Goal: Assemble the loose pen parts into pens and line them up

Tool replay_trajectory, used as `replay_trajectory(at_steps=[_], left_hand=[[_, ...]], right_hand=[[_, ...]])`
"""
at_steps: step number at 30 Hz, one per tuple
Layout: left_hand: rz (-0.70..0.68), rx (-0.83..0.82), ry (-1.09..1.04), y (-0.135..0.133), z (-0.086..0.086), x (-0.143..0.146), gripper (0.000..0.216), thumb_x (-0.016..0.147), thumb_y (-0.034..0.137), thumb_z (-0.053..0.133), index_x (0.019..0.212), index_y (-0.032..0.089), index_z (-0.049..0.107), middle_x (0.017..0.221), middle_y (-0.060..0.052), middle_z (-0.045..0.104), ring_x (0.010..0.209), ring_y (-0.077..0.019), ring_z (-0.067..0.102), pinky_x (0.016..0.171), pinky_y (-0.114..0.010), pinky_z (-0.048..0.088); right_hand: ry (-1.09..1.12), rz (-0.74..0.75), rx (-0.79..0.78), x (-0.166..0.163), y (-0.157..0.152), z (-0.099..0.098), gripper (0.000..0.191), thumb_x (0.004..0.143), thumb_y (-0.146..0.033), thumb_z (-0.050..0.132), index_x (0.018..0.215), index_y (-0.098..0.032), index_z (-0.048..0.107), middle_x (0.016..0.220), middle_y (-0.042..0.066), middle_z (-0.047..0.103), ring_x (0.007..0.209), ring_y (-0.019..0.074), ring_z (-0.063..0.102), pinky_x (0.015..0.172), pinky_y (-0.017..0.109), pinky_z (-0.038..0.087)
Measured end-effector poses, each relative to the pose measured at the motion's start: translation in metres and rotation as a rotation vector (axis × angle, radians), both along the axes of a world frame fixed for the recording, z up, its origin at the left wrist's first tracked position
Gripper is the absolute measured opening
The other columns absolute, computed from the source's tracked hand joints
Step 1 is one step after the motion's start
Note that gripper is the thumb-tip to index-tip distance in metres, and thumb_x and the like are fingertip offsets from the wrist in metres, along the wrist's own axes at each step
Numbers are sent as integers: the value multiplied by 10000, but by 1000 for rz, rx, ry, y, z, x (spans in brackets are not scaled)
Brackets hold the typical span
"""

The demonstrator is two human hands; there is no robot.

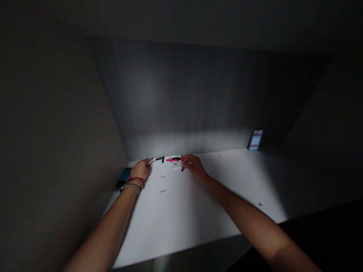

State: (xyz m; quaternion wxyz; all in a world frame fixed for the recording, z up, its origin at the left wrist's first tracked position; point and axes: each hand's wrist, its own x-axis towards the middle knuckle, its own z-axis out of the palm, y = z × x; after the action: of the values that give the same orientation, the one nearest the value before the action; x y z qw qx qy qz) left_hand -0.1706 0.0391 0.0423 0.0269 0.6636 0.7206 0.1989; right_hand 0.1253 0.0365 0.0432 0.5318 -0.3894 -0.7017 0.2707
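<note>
Both my arms reach far across a white desk toward its back edge. My left hand is closed around a thin white stick-like part that points right. My right hand is pinched on a short red pen piece held upright. Between the hands lie a red pen and a small black piece. Red and beige bands circle my left wrist.
A dark and blue pack lies at the desk's left edge by my left wrist. Small dark bits dot the desktop. A small box stands at the back right against the grey wall. Dark walls enclose both sides.
</note>
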Motion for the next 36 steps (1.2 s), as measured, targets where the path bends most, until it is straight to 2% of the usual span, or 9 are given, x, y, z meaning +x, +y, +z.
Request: replay_trajectory(at_steps=[5, 9, 14, 16, 19, 23, 27, 34, 36], left_hand=[[-60, 59, -148, -1, 2, 8, 241, 866, 205, 569, 1073, 219, 692, 1016, -94, 757, 935, -241, 693, 749, -283, 467], [-144, 184, -667, -2, 9, 29, 132, 804, 243, 661, 914, 169, 662, 906, -67, 726, 830, -178, 658, 709, -254, 478], [-207, -56, -1409, -14, 24, 58, 464, 650, 276, 858, 1030, 170, 613, 608, 83, 513, 441, -54, 384, 418, -182, 291], [-249, -154, -1617, -19, 28, 62, 500, 639, 227, 886, 1039, 184, 589, 573, 114, 441, 411, -30, 311, 389, -159, 224], [-276, -243, -1820, -20, 30, 61, 451, 664, 134, 873, 999, 188, 577, 618, 97, 494, 414, -12, 320, 378, -134, 232], [-221, -286, -1907, -16, 28, 56, 344, 728, 65, 817, 960, 176, 589, 735, 42, 615, 429, 1, 369, 384, -116, 285], [-210, -296, -1915, -16, 27, 57, 346, 725, 59, 821, 952, 175, 587, 722, 46, 612, 428, 3, 371, 385, -112, 280], [-284, -242, -1614, -33, 29, 87, 478, 623, 257, 918, 956, 184, 583, 565, 108, 473, 393, -24, 322, 367, -163, 226], [-330, -197, -1525, -37, 28, 98, 497, 594, 310, 923, 939, 177, 591, 586, 97, 509, 401, -25, 330, 380, -176, 250]], right_hand=[[-2, -3, -13, 1, 1, -2, 238, 793, -397, 674, 928, -202, 696, 890, 59, 739, 857, 202, 692, 683, 282, 539], [-6, -13, -24, 0, 2, -5, 258, 805, -410, 699, 967, -210, 694, 856, 47, 730, 835, 195, 697, 707, 293, 542], [-29, 45, -4, -2, 2, -4, 291, 835, -386, 682, 1063, -208, 708, 832, 34, 738, 816, 185, 700, 766, 309, 546], [-29, 51, 6, -2, 1, -4, 271, 837, -388, 679, 1034, -208, 724, 831, 39, 743, 819, 189, 702, 768, 309, 546], [-27, 58, -6, -3, 2, -4, 254, 833, -392, 685, 996, -204, 731, 828, 42, 747, 797, 187, 702, 752, 307, 545], [-18, 54, -9, -4, 2, -6, 262, 828, -408, 693, 984, -201, 730, 849, 51, 756, 795, 189, 704, 747, 313, 544], [2, 71, 1, -4, 0, -6, 264, 826, -421, 694, 965, -200, 727, 845, 53, 756, 795, 197, 711, 751, 319, 544], [-18, 124, -14, -7, -5, -3, 272, 858, -461, 667, 915, -200, 720, 796, 41, 756, 749, 187, 704, 695, 292, 533], [-31, 122, -6, -8, -9, 0, 253, 863, -442, 663, 930, -207, 730, 834, 41, 764, 757, 184, 703, 703, 290, 531]])
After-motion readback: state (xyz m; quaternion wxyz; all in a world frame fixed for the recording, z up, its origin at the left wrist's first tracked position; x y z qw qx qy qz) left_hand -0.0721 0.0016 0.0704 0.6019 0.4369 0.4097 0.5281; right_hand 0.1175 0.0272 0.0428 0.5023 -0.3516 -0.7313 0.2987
